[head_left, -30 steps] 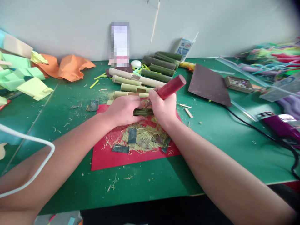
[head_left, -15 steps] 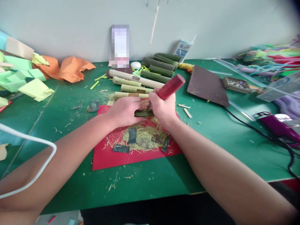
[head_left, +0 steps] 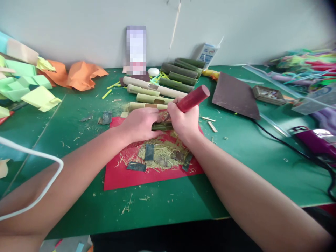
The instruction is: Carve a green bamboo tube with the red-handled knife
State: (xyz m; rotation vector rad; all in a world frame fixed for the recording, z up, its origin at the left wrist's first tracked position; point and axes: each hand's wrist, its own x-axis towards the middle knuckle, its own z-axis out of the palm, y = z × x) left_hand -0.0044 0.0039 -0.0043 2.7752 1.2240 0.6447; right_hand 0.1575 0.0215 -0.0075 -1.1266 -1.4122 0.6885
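Note:
My left hand (head_left: 143,123) is wrapped round a short green bamboo tube (head_left: 163,126), which lies crosswise over the red sheet (head_left: 123,178). In my right hand (head_left: 185,120) is a carving tool with a thick red handle (head_left: 193,99); the handle tilts up to the right. Its working end points down at the bamboo and is mostly hidden by my fingers. Pale shavings (head_left: 164,154) and several dark flat strips (head_left: 149,152) cover the sheet in front of my hands. Just beyond them lie pale bamboo pieces with cut-out openings (head_left: 154,99).
Green bamboo tubes (head_left: 181,71) lie at the back beside a drink carton (head_left: 208,54) and a propped phone (head_left: 136,49). A dark brown board (head_left: 235,96), a small box (head_left: 269,95) and a purple device (head_left: 319,147) with a black cable stand right. Folded papers (head_left: 31,82) lie left.
The view has shifted very slightly. My hands keep the same hold on the bamboo and the tool, with only a tiny movement at the tool.

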